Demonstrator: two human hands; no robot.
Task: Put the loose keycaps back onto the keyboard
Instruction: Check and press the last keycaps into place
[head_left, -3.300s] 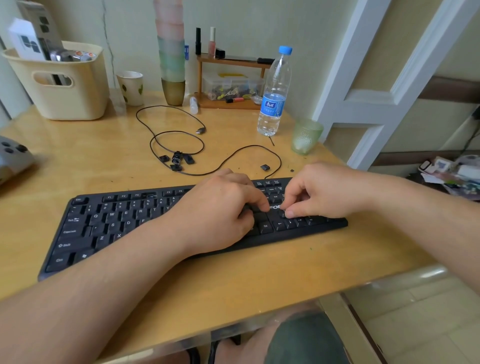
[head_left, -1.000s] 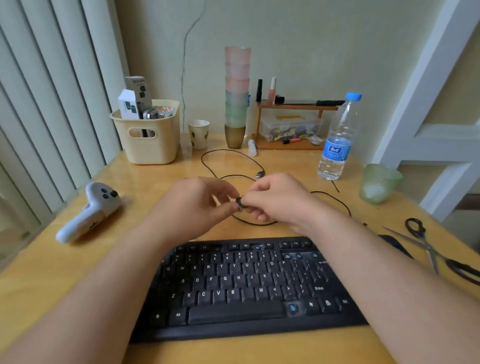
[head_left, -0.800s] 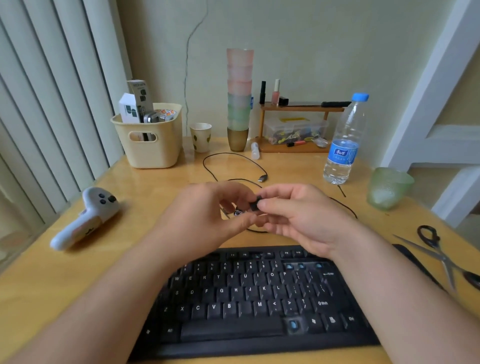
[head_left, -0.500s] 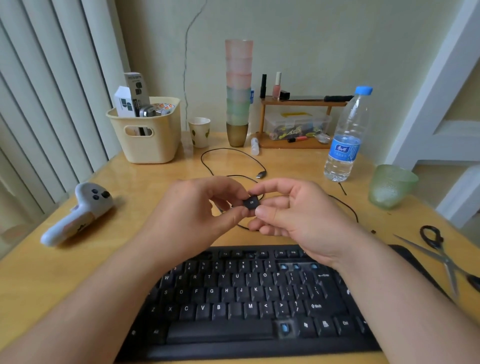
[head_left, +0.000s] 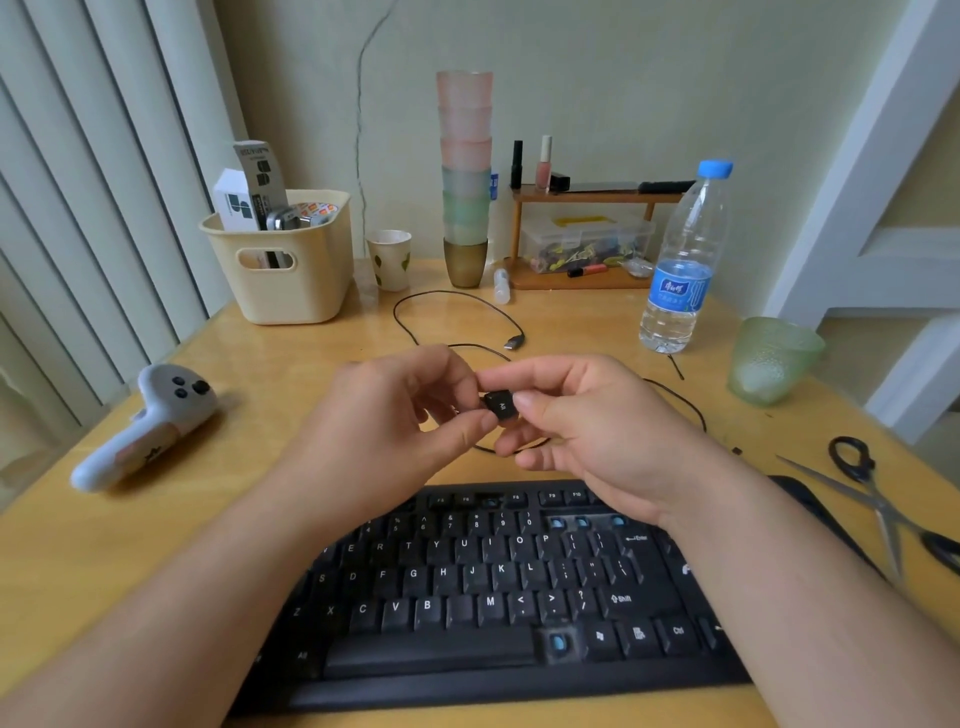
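Note:
A black keyboard (head_left: 493, 597) lies at the near edge of the wooden desk. It has open sockets with blue stems, one right of the spacebar (head_left: 557, 642) and a few in the number row (head_left: 582, 521). Above the keyboard, my left hand (head_left: 395, 431) and my right hand (head_left: 576, 431) meet. Together they pinch one black keycap (head_left: 502, 404) with small white lettering, held in the air between thumbs and forefingers. Other loose keycaps are hidden behind my hands.
A black USB cable (head_left: 457, 322) loops behind my hands. Scissors (head_left: 883, 499) lie at the right, a white controller (head_left: 150, 421) at the left. A water bottle (head_left: 680, 270), green glass (head_left: 774, 358), cream basket (head_left: 285, 260), stacked cups (head_left: 465, 182) and small shelf (head_left: 582, 234) stand at the back.
Earlier both hands pressed on the keyboard's right part. They then lifted off, picked up a keycap behind the keyboard, and have turned it so its printed top faces me.

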